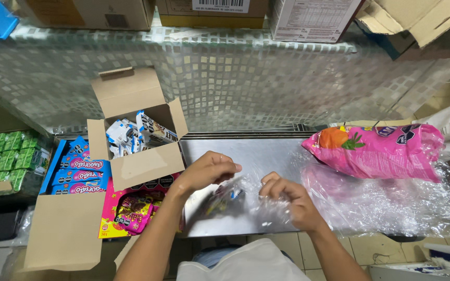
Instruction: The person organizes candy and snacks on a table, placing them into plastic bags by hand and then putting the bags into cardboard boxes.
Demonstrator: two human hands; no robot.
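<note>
Clear plastic bag is pinched between left hand and right hand, both bent inward over the metal counter.

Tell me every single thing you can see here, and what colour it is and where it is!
Open cardboard box: one, brown, left of the hands, holding white-and-blue snack packs.
Blue snack packs: several, in a tray far left of the hands.
Pink candy box: one, pink and yellow, under the open box.
Green packs: many, far left.
Big pink bag: one, pink with an orange picture, right on the counter.
Clear plastic wrap: see-through, spread under the bag and the hands.
Metal counter: one, silver, middle.
Cardboard boxes: several, along the top ledge.
Left hand: pinching the wrap.
Right hand: gripping the wrap beside a small wrapped candy.
</note>
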